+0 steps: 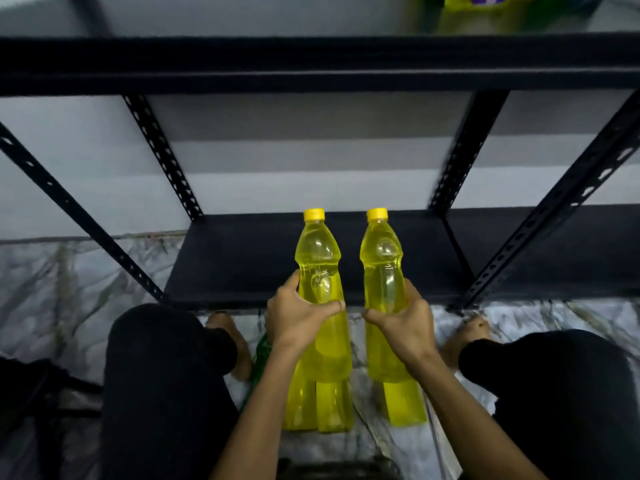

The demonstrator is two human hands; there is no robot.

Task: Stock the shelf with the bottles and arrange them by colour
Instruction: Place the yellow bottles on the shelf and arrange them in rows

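A yellow bottle in each of my hands, in front of the low black shelf.

My left hand (298, 317) is wrapped round the left bottle (320, 306), my right hand (401, 317) round the right bottle (384, 289), both upright, side by side, just apart. The bottom shelf (242, 258) lies behind them. Something yellow, blurred, maybe another bottle (485, 12), sits far right on the upper shelf.

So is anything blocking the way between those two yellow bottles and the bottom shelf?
Nothing visible does. The left hand and right hand each hold a yellow bottle before the bare dark lower shelf, between its uprights.
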